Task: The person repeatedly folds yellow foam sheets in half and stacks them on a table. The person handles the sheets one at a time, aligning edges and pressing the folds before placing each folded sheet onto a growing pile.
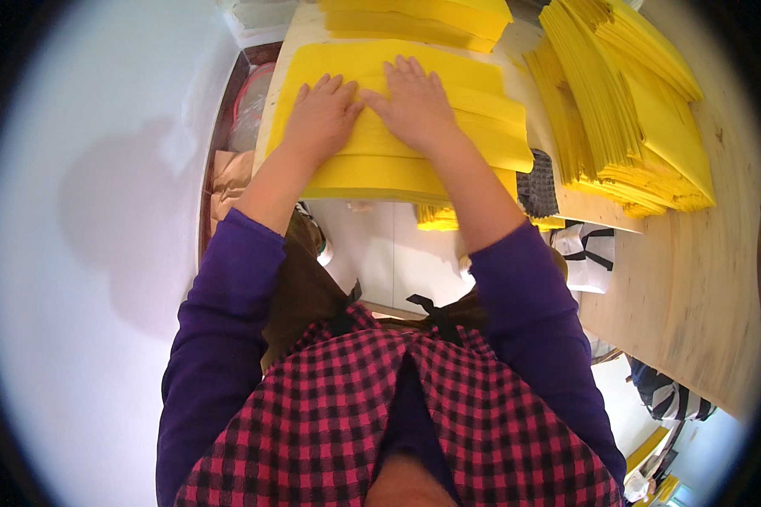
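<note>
A folded sheet of yellow fabric-like material (448, 177) lies in front of me on the wooden table, its layers overlapping in broad bands. My left hand (323, 118) rests flat on its left part, fingers stretched forward. Just to the right, my right hand (413, 106) presses flat on the same material with its fingers spread. The two thumbs nearly meet between them. Neither hand grips anything. The near edge of the yellow material hangs over the table's front edge.
Behind lies another yellow stack (414, 24). Tall piles of folded yellow pieces (626, 110) stand at the right on the wooden tabletop (676, 262). A dark grey cloth (538, 184) hangs by the table edge. A white wall (101, 253) bounds the left, beside brown paper (230, 179).
</note>
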A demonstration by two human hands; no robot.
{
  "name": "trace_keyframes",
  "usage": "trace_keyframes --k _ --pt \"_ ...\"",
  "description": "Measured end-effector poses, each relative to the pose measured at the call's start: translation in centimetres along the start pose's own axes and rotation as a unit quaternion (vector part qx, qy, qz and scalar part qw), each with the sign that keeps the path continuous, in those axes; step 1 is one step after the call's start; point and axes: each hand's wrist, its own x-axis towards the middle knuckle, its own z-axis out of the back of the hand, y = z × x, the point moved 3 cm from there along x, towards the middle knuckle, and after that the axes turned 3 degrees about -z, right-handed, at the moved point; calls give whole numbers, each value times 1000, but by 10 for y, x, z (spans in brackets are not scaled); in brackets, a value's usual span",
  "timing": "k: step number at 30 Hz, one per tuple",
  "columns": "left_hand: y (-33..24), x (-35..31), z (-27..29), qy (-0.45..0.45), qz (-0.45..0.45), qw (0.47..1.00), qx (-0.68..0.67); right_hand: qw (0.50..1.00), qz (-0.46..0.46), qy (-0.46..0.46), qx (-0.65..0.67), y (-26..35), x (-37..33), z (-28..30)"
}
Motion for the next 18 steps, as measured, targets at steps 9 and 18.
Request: trace_keyframes --k 9,18 --pt "4 -6 -1 19 19 1000 -6 986 -140 74 -51 -38 -32 -12" --pt "8 -13 20 52 51 997 12 977 -186 64 -82 -77 -54 0"
